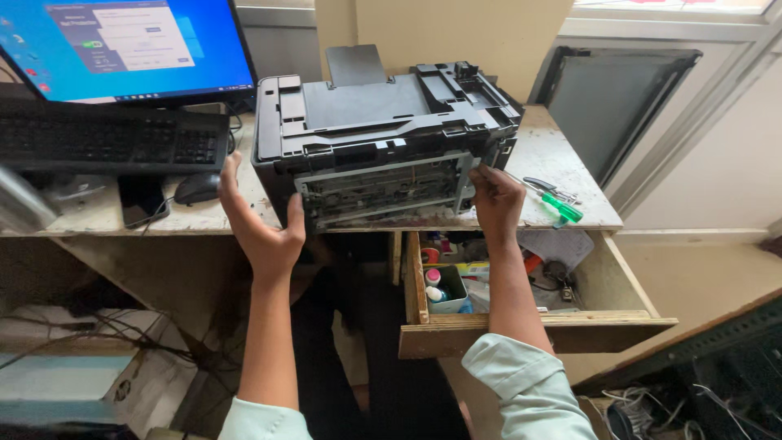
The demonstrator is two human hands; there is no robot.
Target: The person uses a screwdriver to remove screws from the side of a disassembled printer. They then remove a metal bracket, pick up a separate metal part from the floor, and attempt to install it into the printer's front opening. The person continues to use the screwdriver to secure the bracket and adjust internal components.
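Note:
A black printer (375,114) with its front panel off stands on the worn desk (562,155), its grey inner frame facing me. My left hand (259,220) grips the printer's lower left corner, thumb on the front and fingers along the side. On the right front edge, my right hand (495,200) has its fingers curled around the frame. Both hands clasp the printer's body from either side.
A monitor (130,45), black keyboard (106,138), mouse (197,187) and phone (142,200) sit at left. A green-handled screwdriver (560,205) and pliers lie at right. An open wooden drawer (533,322) with small items juts out below. Cables lie on the floor.

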